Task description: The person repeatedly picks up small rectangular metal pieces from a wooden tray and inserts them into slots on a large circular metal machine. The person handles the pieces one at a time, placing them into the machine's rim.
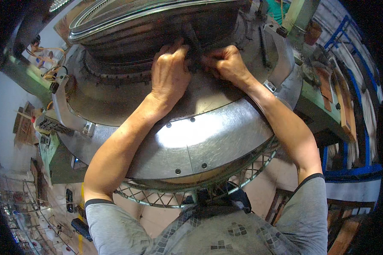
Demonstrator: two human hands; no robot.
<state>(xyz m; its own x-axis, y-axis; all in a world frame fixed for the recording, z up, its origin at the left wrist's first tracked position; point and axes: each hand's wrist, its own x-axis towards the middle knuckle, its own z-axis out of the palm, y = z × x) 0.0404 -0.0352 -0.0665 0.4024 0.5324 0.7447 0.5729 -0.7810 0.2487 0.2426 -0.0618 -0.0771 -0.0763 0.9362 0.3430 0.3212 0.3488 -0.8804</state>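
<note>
Both my arms reach over a wide, polished metal ring (217,138) to the foot of a large dark drum-shaped part (127,49) with a bright metal rim. My left hand (170,70) is bent at the wrist, its fingers curled and pressed toward the drum's side. Just to the right, my right hand (229,63) is closed in a pinch, its fingertips pointing left toward the left hand. A dark, narrow strip (192,36) runs down the drum between the hands. What the fingertips hold, if anything, is lost in shadow.
Curved metal brackets (281,55) stand on both sides of the ring. A green lattice hoop (157,196) curves below its near edge. A blue frame (349,46) with pale cloth is at the right. Another person (39,51) is far left; cables hang nearby.
</note>
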